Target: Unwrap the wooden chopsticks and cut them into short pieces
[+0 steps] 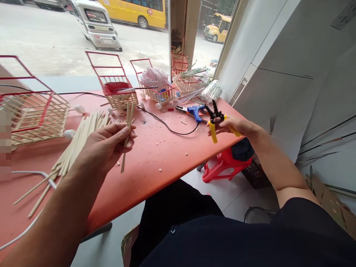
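Note:
Between the thumb and fingers of my left hand are a few thin wooden sticks, held nearly upright above the table. My right hand grips wire strippers with yellow handles and black jaws; the handles are spread and the jaws stand apart. Just behind them lies a blue glue gun with a black cord. A pile of pale wooden sticks rests on the table to the left, partly behind my left forearm.
Small carts of sticks with red frames line the back of the red table. One holds a red bowl, another a crumpled white bag. Wood scraps dot the tabletop. A red stool stands below the right edge.

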`<state>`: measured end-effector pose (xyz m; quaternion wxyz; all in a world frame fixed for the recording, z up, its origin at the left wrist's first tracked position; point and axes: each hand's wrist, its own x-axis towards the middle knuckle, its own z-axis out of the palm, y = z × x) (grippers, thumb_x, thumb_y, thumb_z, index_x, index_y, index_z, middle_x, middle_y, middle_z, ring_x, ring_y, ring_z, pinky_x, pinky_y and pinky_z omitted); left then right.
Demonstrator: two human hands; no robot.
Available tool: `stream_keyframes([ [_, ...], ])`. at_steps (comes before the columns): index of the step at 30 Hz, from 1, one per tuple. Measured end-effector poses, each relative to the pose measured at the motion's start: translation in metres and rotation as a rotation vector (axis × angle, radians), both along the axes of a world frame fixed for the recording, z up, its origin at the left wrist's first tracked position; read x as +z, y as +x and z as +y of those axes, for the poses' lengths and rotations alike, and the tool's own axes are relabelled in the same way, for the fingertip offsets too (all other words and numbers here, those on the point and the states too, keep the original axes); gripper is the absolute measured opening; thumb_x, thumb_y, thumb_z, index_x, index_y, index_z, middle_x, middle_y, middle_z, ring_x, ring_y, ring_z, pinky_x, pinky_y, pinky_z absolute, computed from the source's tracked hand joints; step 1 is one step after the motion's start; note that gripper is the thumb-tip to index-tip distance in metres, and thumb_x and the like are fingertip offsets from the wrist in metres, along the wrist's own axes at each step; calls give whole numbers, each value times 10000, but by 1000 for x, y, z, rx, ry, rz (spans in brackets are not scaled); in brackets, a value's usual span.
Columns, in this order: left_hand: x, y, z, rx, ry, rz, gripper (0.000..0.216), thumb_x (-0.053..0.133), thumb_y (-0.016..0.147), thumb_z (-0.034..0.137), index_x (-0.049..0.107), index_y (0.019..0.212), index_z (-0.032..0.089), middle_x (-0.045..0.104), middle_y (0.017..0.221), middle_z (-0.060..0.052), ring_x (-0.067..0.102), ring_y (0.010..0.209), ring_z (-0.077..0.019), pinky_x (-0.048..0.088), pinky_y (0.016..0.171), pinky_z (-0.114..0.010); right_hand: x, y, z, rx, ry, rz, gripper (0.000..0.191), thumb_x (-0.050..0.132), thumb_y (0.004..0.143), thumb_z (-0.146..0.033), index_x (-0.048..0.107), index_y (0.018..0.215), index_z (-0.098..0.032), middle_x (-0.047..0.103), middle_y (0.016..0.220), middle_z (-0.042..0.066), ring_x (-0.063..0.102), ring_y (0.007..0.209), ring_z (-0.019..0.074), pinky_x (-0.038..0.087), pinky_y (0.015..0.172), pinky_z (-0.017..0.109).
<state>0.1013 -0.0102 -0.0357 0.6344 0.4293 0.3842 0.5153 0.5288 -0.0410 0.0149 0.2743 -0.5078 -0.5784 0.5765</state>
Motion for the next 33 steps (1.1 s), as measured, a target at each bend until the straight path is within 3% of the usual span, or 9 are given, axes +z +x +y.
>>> stream_keyframes([
  [3, -1, -1, 0, -50, 26, -2, 276, 994, 626, 181, 802, 808, 101, 699, 680, -28, 524, 459, -61, 377, 432, -175, -10, -58, 13, 269, -87, 118, 289, 682, 871, -175, 729, 1151, -123, 855, 1120, 159, 832, 1095, 314, 647, 1072, 514],
  [7, -4, -6, 0, -111, 36, 166, 284, 984, 686, 289, 802, 808, 109, 685, 704, -43, 457, 470, -51, 282, 444, -195, -28, -118, 36, 534, -246, 276, 322, 628, 889, -217, 701, 1180, -101, 840, 1184, 212, 808, 1218, 355, 586, 1158, 595],
  [12, 3, -14, -1, -332, 21, 372, 338, 962, 726, 420, 788, 764, 132, 578, 613, -11, 401, 499, -63, 252, 472, -204, -52, -163, 64, 658, -441, 418, 295, 662, 852, -248, 678, 1126, -140, 851, 1139, 186, 833, 1155, 376, 603, 1112, 608],
  [18, 12, -31, 1, -230, 25, 422, 377, 962, 736, 454, 791, 841, 134, 651, 711, -25, 428, 538, -62, 267, 479, -192, -78, -176, 81, 727, -585, 507, 359, 704, 849, -250, 704, 1177, -104, 855, 1117, 192, 856, 1028, 346, 659, 994, 517],
  [22, 9, -35, 3, -242, -42, 416, 395, 978, 725, 448, 830, 892, 123, 669, 727, -29, 451, 553, -59, 308, 493, -178, -80, -176, 78, 715, -615, 535, 312, 746, 839, -255, 701, 1122, -131, 858, 1115, 172, 860, 1017, 349, 647, 1045, 568],
  [25, 7, -33, 4, -172, -51, 362, 383, 995, 665, 429, 831, 835, 127, 679, 704, -45, 430, 519, -60, 279, 468, -195, -77, -175, 77, 721, -597, 538, 298, 749, 828, -236, 711, 1107, -137, 863, 1107, 162, 861, 1010, 339, 652, 1043, 554],
  [28, 12, -36, 3, -10, 67, 442, 301, 955, 660, 381, 817, 779, 143, 704, 680, -57, 453, 525, -82, 309, 482, -216, -76, -173, 78, 711, -570, 522, 331, 719, 832, -213, 737, 1151, -127, 868, 1120, 166, 859, 1048, 333, 668, 1001, 499],
  [33, 21, -51, 4, 128, 417, 839, 191, 782, 786, 351, 858, 844, 186, 748, 690, -14, 562, 638, -132, 442, 642, -237, -82, -170, 79, 720, -557, 528, 487, 695, 853, -236, 751, 1311, -79, 872, 1117, 174, 860, 1059, 334, 683, 937, 462],
])
